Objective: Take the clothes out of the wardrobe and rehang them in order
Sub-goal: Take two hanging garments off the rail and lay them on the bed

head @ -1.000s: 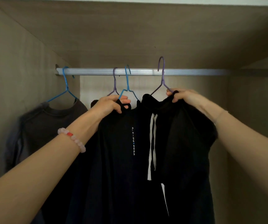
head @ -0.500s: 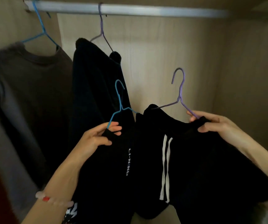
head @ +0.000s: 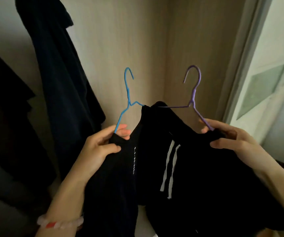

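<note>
My left hand (head: 100, 147) grips the shoulder of a black garment with white lettering (head: 119, 185) on a blue hanger (head: 127, 93). My right hand (head: 226, 139) grips a black garment with white drawstrings (head: 206, 177) on a purple hanger (head: 193, 94). Both hangers are off the rail, hooks up, held side by side in front of the wardrobe's back wall. The two garments overlap in the middle.
A dark navy garment (head: 60, 65) still hangs at the upper left, with a dark grey garment (head: 6, 134) at the far left. The wardrobe's wooden back panel (head: 129, 40) is behind. A white door with glass panes (head: 274, 74) stands at the right.
Both hangers came off the rail and moved down and toward me. The view dropped, so the rail is out of sight. The hangers now sit lower and closer together.
</note>
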`<state>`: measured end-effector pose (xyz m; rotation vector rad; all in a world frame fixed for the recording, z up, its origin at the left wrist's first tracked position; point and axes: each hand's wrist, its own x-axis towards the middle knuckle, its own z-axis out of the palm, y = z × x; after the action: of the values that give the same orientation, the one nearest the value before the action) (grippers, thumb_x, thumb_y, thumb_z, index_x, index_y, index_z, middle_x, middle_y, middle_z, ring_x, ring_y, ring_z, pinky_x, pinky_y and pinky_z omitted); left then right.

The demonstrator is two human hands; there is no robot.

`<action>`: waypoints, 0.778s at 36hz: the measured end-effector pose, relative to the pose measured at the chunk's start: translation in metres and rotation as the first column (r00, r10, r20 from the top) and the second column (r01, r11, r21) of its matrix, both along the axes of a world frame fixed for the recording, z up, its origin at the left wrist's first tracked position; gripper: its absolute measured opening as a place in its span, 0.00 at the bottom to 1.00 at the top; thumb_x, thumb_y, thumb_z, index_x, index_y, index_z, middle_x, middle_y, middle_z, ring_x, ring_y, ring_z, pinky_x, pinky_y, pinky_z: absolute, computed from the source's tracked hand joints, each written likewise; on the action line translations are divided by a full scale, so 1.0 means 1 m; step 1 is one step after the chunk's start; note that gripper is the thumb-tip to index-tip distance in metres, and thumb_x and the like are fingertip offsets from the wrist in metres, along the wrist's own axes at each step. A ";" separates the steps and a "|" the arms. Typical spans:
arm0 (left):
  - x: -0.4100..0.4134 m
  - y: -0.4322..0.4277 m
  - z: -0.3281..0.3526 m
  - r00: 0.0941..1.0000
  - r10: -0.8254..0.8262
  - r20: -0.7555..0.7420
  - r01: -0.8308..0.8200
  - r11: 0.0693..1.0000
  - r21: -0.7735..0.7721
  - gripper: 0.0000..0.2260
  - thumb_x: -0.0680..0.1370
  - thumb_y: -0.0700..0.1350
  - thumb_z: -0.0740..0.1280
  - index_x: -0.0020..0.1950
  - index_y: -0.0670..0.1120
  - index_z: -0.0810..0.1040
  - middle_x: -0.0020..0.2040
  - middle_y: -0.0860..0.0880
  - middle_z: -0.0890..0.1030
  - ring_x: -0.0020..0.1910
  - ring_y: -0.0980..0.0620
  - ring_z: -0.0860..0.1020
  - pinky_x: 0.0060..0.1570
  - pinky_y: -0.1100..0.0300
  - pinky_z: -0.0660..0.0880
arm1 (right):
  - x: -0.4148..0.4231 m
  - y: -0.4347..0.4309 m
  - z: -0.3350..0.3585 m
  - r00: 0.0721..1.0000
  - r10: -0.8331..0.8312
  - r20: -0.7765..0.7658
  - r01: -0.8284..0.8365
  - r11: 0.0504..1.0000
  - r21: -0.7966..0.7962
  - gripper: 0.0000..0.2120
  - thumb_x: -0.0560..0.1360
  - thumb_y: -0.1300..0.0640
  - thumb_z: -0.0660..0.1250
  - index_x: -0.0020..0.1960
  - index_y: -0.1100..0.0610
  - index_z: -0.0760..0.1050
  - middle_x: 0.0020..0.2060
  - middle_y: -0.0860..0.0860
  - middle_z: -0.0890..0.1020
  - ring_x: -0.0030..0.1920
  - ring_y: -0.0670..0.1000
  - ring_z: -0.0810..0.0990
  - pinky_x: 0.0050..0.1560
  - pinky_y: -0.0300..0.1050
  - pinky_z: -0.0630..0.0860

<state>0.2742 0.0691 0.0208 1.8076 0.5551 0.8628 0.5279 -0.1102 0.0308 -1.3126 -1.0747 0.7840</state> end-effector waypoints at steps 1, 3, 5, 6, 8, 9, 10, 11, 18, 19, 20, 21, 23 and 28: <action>0.000 -0.002 -0.001 0.999 -0.032 -0.007 0.032 0.999 0.000 0.25 0.69 0.23 0.61 0.56 0.48 0.79 0.50 0.49 0.85 0.51 0.57 0.82 0.47 0.75 0.74 | -0.010 -0.013 -0.003 0.999 -0.033 -0.043 0.032 0.999 -0.004 0.19 0.64 0.73 0.63 0.52 0.60 0.77 0.38 0.48 0.82 0.31 0.45 0.78 0.32 0.29 0.74; 0.002 -0.008 -0.003 0.994 -0.110 -0.011 0.110 0.994 -0.007 0.25 0.69 0.22 0.60 0.59 0.44 0.78 0.49 0.50 0.84 0.48 0.61 0.82 0.46 0.76 0.74 | -0.030 -0.041 -0.009 0.987 -0.098 -0.124 0.099 0.995 -0.005 0.20 0.63 0.72 0.63 0.54 0.61 0.77 0.40 0.50 0.82 0.32 0.46 0.79 0.32 0.30 0.75; 0.004 -0.017 -0.005 0.984 -0.181 -0.007 0.180 0.983 -0.029 0.24 0.69 0.23 0.61 0.60 0.43 0.77 0.47 0.52 0.84 0.45 0.64 0.82 0.45 0.76 0.73 | -0.049 -0.072 -0.014 0.964 -0.192 -0.186 0.192 0.981 -0.022 0.22 0.66 0.75 0.61 0.55 0.59 0.78 0.41 0.49 0.82 0.33 0.46 0.79 0.34 0.31 0.77; 0.005 -0.022 -0.006 0.978 -0.210 -0.006 0.210 0.977 -0.034 0.24 0.68 0.24 0.63 0.59 0.43 0.77 0.45 0.54 0.85 0.45 0.64 0.81 0.46 0.76 0.73 | -0.059 -0.087 -0.015 0.949 -0.259 -0.181 0.257 0.966 -0.036 0.23 0.68 0.76 0.60 0.56 0.58 0.78 0.42 0.48 0.82 0.34 0.46 0.79 0.35 0.31 0.77; 0.008 -0.032 -0.009 0.964 -0.266 -0.011 0.265 0.964 -0.033 0.23 0.69 0.25 0.64 0.59 0.45 0.77 0.45 0.56 0.85 0.46 0.63 0.81 0.47 0.76 0.74 | -0.077 -0.117 -0.015 0.910 -0.397 -0.117 0.392 0.918 -0.063 0.24 0.69 0.77 0.59 0.56 0.56 0.79 0.45 0.48 0.83 0.39 0.47 0.79 0.37 0.31 0.77; 0.010 -0.037 -0.011 0.957 -0.289 -0.017 0.288 0.957 -0.032 0.24 0.70 0.25 0.63 0.60 0.45 0.77 0.46 0.55 0.85 0.47 0.62 0.81 0.48 0.75 0.74 | -0.086 -0.131 -0.015 0.890 -0.449 -0.080 0.443 0.893 -0.080 0.24 0.69 0.77 0.59 0.54 0.55 0.80 0.45 0.48 0.83 0.40 0.48 0.79 0.38 0.31 0.77; 0.012 -0.043 -0.013 0.949 -0.314 -0.024 0.314 0.949 -0.027 0.24 0.70 0.24 0.62 0.61 0.45 0.77 0.48 0.54 0.84 0.48 0.62 0.81 0.48 0.75 0.73 | -0.096 -0.145 -0.013 0.871 -0.488 -0.054 0.482 0.871 -0.093 0.23 0.69 0.76 0.60 0.53 0.54 0.80 0.45 0.48 0.84 0.40 0.48 0.80 0.38 0.31 0.77; 0.014 -0.051 -0.014 0.938 -0.345 -0.027 0.345 0.938 -0.021 0.24 0.70 0.24 0.61 0.61 0.45 0.77 0.50 0.53 0.84 0.48 0.62 0.81 0.47 0.76 0.73 | -0.104 -0.159 -0.012 0.851 -0.523 -0.044 0.517 0.850 -0.103 0.22 0.69 0.76 0.60 0.51 0.54 0.81 0.44 0.48 0.84 0.39 0.47 0.81 0.37 0.30 0.77; 0.011 -0.107 -0.027 0.830 -0.557 -0.037 0.555 0.831 -0.041 0.24 0.70 0.24 0.62 0.54 0.52 0.79 0.47 0.56 0.85 0.50 0.58 0.81 0.52 0.73 0.74 | -0.161 -0.240 -0.010 0.718 -0.695 -0.042 0.676 0.710 -0.198 0.21 0.70 0.75 0.60 0.53 0.56 0.80 0.47 0.50 0.84 0.35 0.46 0.82 0.37 0.33 0.78; 0.009 -0.115 -0.027 0.809 -0.587 -0.041 0.585 0.810 -0.036 0.24 0.70 0.25 0.63 0.53 0.52 0.80 0.47 0.56 0.85 0.50 0.58 0.81 0.52 0.73 0.74 | -0.171 -0.250 -0.012 0.698 -0.715 -0.042 0.695 0.690 -0.201 0.20 0.70 0.75 0.60 0.53 0.57 0.80 0.47 0.50 0.84 0.36 0.46 0.82 0.37 0.33 0.78; 0.008 -0.123 -0.027 0.789 -0.612 -0.046 0.612 0.791 -0.032 0.24 0.69 0.25 0.64 0.52 0.52 0.80 0.47 0.56 0.85 0.50 0.57 0.81 0.51 0.73 0.74 | -0.180 -0.261 -0.014 0.675 -0.737 -0.044 0.716 0.667 -0.204 0.21 0.70 0.75 0.60 0.54 0.56 0.80 0.48 0.50 0.84 0.36 0.46 0.82 0.38 0.33 0.78; 0.006 -0.132 -0.026 0.767 -0.640 -0.047 0.639 0.769 -0.034 0.23 0.68 0.26 0.65 0.52 0.53 0.80 0.47 0.56 0.85 0.50 0.58 0.81 0.51 0.73 0.74 | -0.190 -0.272 -0.016 0.649 -0.759 -0.046 0.738 0.643 -0.204 0.22 0.70 0.75 0.61 0.54 0.54 0.80 0.49 0.50 0.84 0.37 0.46 0.82 0.38 0.33 0.79; 0.002 -0.151 -0.027 0.719 -0.693 -0.051 0.691 0.721 -0.045 0.23 0.69 0.26 0.65 0.51 0.53 0.80 0.46 0.56 0.85 0.51 0.58 0.81 0.50 0.73 0.74 | -0.211 -0.292 -0.019 0.607 -0.794 -0.040 0.774 0.602 -0.197 0.24 0.70 0.75 0.61 0.54 0.52 0.81 0.51 0.51 0.83 0.38 0.46 0.82 0.39 0.33 0.79; -0.021 -0.208 -0.026 0.586 -0.808 -0.063 0.802 0.589 -0.096 0.21 0.69 0.29 0.66 0.54 0.50 0.80 0.50 0.53 0.85 0.55 0.55 0.81 0.55 0.64 0.76 | -0.281 -0.351 -0.023 0.484 -0.875 -0.030 0.855 0.480 -0.197 0.25 0.70 0.75 0.61 0.57 0.51 0.80 0.52 0.51 0.83 0.37 0.43 0.82 0.35 0.31 0.79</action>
<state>0.2535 -0.1389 -0.0049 1.7794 -0.2266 0.1038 0.2474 -0.4613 0.0080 -1.6766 -0.1092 0.1389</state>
